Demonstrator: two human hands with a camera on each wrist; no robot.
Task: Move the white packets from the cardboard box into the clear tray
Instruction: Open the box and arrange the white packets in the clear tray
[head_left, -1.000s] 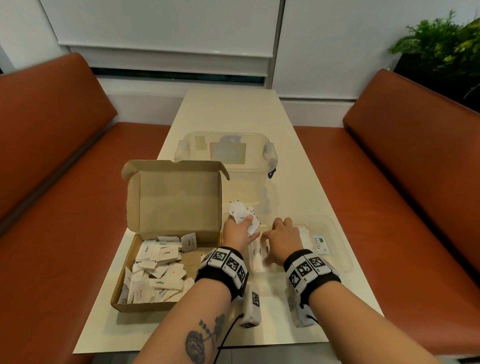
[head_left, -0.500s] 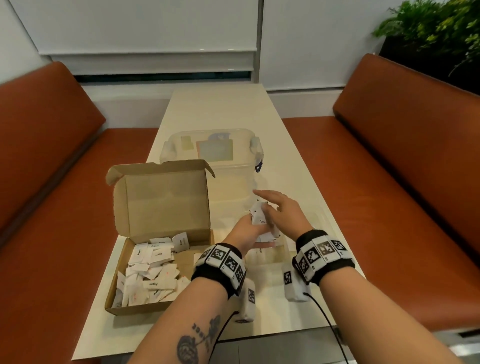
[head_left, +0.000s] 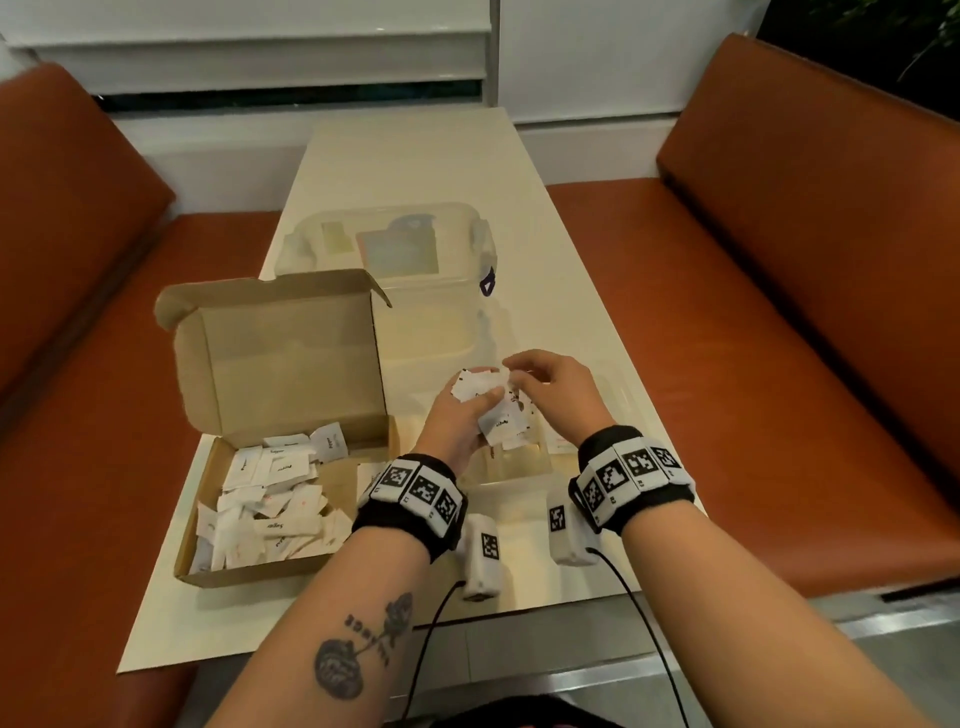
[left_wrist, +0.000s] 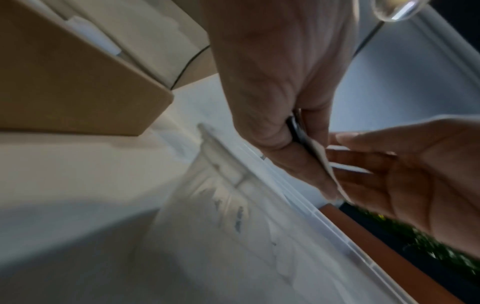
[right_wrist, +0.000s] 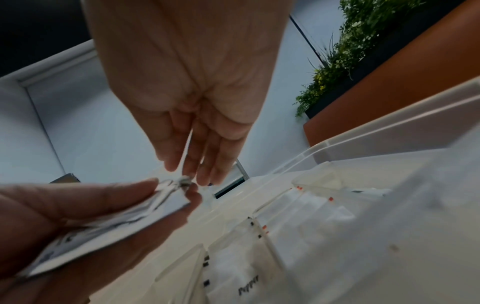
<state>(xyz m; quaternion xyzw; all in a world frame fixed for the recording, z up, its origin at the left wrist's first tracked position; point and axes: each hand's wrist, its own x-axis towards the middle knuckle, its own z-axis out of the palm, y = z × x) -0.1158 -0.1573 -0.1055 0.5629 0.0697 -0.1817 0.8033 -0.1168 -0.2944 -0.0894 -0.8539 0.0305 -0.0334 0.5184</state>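
The open cardboard box stands at the table's left with several white packets loose inside. To its right my left hand grips a fanned bunch of white packets above the clear tray. My right hand has come in from the right, and its thumb and fingertips pinch a packet at the top of the bunch. The tray's compartments hold packets, one of them marked Pepper. In the left wrist view the left hand clamps a packet's edge.
A clear lidded container stands behind the box and tray. Orange benches flank the narrow table on the left and right. A green plant sits behind the right bench. Cables hang from both wrists over the table's near edge.
My right hand has lifted out of the tray and moved left to the bunch that the left hand holds. The left hand has stayed above the tray. The head view has tilted down.
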